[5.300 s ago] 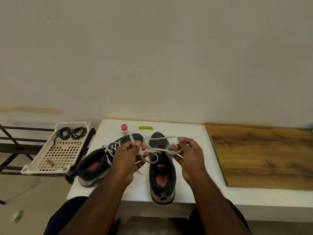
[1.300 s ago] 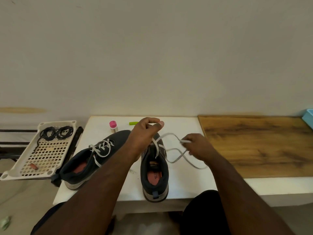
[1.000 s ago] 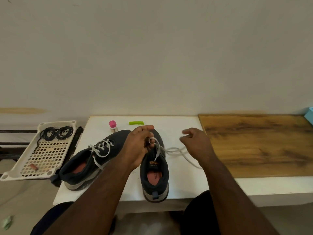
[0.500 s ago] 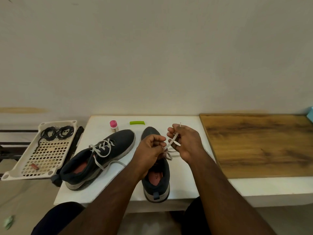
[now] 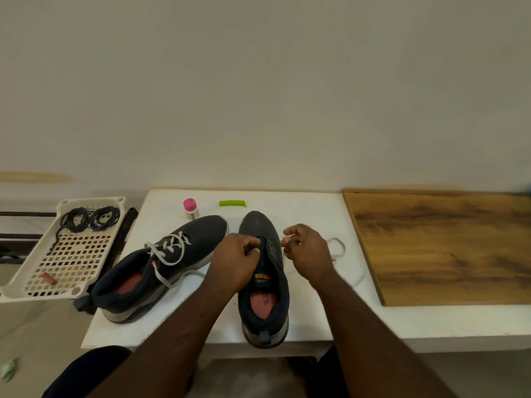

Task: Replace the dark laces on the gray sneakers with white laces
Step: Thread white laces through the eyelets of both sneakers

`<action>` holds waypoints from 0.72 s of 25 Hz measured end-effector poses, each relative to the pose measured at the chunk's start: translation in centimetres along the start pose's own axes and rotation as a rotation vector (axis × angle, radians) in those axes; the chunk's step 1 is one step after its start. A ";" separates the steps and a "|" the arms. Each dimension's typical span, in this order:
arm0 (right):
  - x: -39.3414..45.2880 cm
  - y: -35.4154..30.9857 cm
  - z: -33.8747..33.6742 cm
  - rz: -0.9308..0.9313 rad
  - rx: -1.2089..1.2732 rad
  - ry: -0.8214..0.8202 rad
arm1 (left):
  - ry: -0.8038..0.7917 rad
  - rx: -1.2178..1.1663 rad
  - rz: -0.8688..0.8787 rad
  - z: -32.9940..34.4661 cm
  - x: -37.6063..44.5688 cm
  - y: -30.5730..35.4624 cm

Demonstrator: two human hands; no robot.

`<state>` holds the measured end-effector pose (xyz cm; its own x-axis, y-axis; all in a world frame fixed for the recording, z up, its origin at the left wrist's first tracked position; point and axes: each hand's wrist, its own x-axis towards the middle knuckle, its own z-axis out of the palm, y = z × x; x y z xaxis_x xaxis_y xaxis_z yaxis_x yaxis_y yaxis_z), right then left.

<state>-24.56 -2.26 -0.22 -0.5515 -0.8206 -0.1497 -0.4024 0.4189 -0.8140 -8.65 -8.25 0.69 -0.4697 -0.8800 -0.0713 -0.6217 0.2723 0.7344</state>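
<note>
Head view: my left hand (image 5: 235, 255) grips the shoe (image 5: 264, 282) near the table's front edge, right hand (image 5: 306, 251) pinches the lace (image 5: 337, 248); slack may snag.

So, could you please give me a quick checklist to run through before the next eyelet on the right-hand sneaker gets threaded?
1. Right-hand sneaker flat on the white table, toe away: ok.
2. Left hand steadying its eyelet area: ok.
3. Right hand pinching the white lace: cannot tell, fingertips hide it.
4. Lace slack free of knots: cannot tell.
5. Left-hand sneaker carries a white lace: ok.
6. Dark laces set aside in the tray: ok.
</note>
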 end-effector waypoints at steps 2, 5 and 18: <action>-0.2 0.9 1.4 0.074 0.101 0.008 | -0.056 0.007 0.041 0.4 0.5 -0.4; -0.3 0.6 2.1 0.149 0.161 -0.037 | -0.128 0.059 -0.025 0.7 0.8 -0.9; 0.4 0.7 2.8 0.057 0.152 -0.032 | -0.010 0.028 -0.086 2.1 1.1 -2.9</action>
<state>-23.06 -3.39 -2.45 -0.5457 -0.8101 -0.2144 -0.2540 0.4037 -0.8789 -8.67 -9.19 -2.92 -0.4197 -0.8967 -0.1405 -0.6774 0.2064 0.7061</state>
